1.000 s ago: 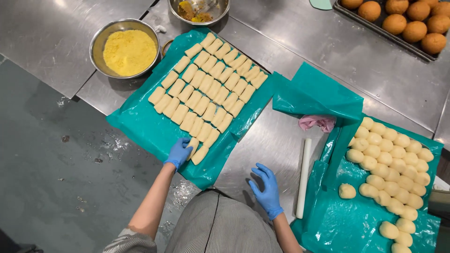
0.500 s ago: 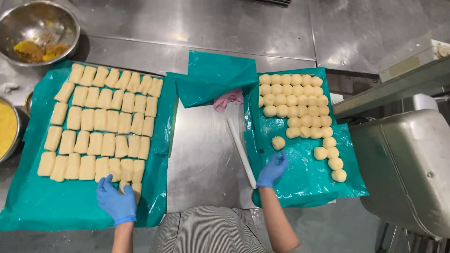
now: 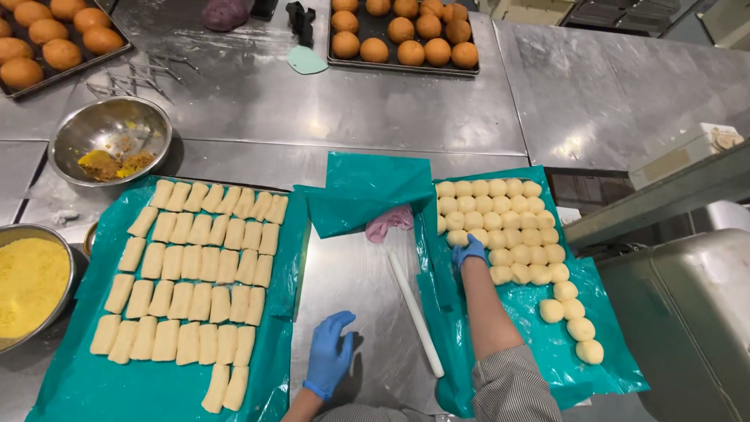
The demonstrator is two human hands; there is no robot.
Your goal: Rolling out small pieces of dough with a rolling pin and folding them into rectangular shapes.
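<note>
Right hand: the right hand, in a blue glove, reaches far over the right teal sheet and closes its fingers on one round dough ball at the left edge of the cluster — a pinching grasp, as far as the view shows.
Left hand: the left hand, also gloved in blue, lies flat with fingers spread on the bare steel desk between the two sheets, holding nothing.
Shaped pieces: about forty elongated dough logs lie in tidy rows on the left teal sheet — this part looks done, with two more logs started in a near row.
Still to shape: the dough balls on the right sheet number roughly thirty-odd, packed in a block with a single file trailing toward the near right; by this count the work seems a little past halfway.
Tool: a white rolling pin lies on the desk just beside the right sheet, untouched.
Nearby: a pink lump at the far end of the pin, a bowl of yellow crumb at far left, a steel bowl with filling scraps, and trays of browned buns across the desk.
</note>
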